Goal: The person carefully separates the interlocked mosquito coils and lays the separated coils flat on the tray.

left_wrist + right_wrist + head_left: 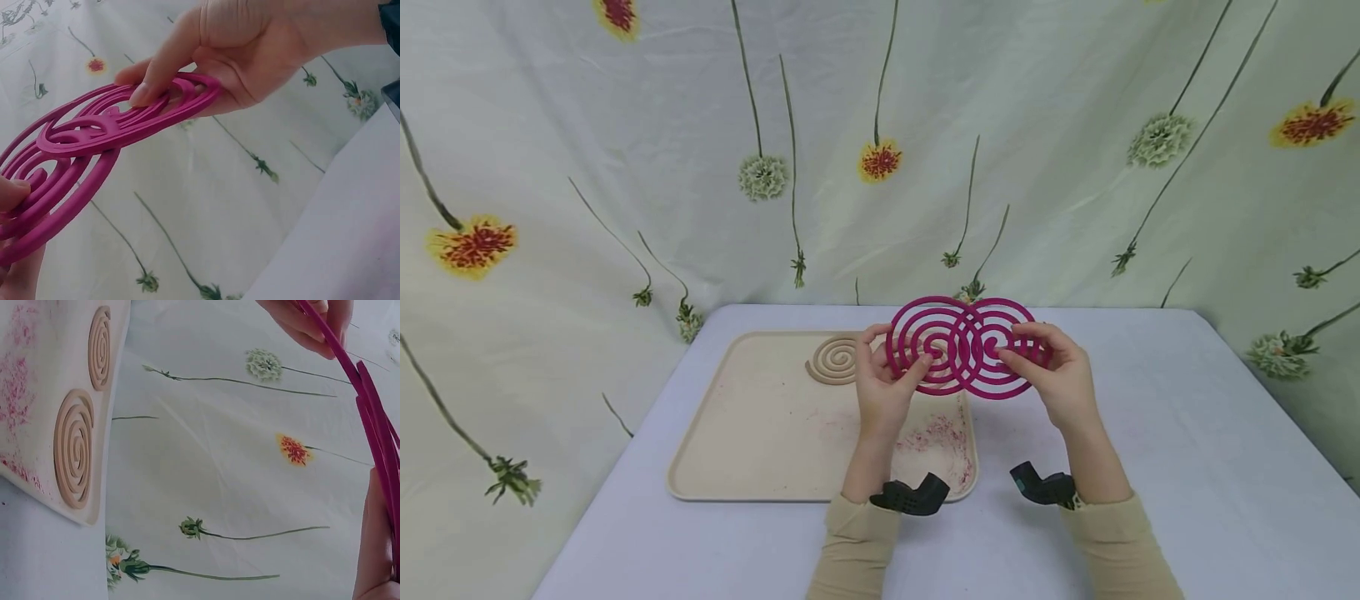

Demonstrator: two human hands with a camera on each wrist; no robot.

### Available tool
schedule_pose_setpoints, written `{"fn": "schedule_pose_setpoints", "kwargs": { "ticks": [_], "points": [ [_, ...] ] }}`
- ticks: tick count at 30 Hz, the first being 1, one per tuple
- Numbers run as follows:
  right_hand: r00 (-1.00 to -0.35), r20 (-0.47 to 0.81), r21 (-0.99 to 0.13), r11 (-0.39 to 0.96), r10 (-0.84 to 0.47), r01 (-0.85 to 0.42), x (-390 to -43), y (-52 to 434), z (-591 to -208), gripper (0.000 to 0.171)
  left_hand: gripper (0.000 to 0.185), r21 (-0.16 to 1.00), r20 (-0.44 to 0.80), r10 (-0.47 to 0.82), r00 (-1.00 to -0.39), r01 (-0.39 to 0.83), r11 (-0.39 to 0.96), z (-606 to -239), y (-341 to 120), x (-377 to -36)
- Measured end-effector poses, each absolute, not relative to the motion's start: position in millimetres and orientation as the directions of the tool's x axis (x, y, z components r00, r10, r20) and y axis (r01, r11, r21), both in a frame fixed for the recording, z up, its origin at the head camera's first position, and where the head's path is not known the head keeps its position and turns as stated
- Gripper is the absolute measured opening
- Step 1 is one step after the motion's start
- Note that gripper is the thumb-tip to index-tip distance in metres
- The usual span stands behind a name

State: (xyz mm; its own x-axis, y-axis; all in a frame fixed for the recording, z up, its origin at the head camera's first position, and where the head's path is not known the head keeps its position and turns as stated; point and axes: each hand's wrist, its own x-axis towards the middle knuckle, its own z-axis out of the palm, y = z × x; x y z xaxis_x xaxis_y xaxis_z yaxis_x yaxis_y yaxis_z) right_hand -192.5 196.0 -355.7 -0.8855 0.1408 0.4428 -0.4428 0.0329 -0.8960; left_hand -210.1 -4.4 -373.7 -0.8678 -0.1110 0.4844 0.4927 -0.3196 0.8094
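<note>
— Floral cloth hangs behind the counter. Where are the coils?

— Up in the air between my hands, above the far right corner of the beige tray. The two magenta coils overlap in the middle, partly pulled apart.

— Who's got what?

— My left hand pinches the left spiral, thumb on top. My right hand pinches the right one.

— Anything on the tray?

— Tan coils lying flat at its far edge, pink crumbs near my left wrist.
</note>
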Motion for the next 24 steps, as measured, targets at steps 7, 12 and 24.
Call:
{"fn": "schedule_pose_setpoints", "kwargs": {
  "ticks": [7, 12, 24],
  "points": [
    [-0.849, 0.442, -0.861, -0.129, 0.29, -0.492, -194.8, 180.7, -359.0, 0.027, 0.062, 0.801, 0.419, -0.135, -0.898, 0.436, -0.41, -373.0, 0.9, -209.7],
    [-0.859, 0.417, -0.885, -0.083, 0.298, -0.458, -194.7, 177.9, -360.1, 0.016, 0.067, 0.842, 0.336, -0.103, -0.936, 0.348, -0.412, -374.7, 1.0, -211.2],
    [-0.892, 0.372, -0.883, 0.199, -0.258, -0.426, -191.8, 231.0, -355.0, 0.036, 0.064, 0.932, 0.296, 0.05, -0.954, 0.277, -0.235, -376.2, -23.3, -215.3]
  ]
}}
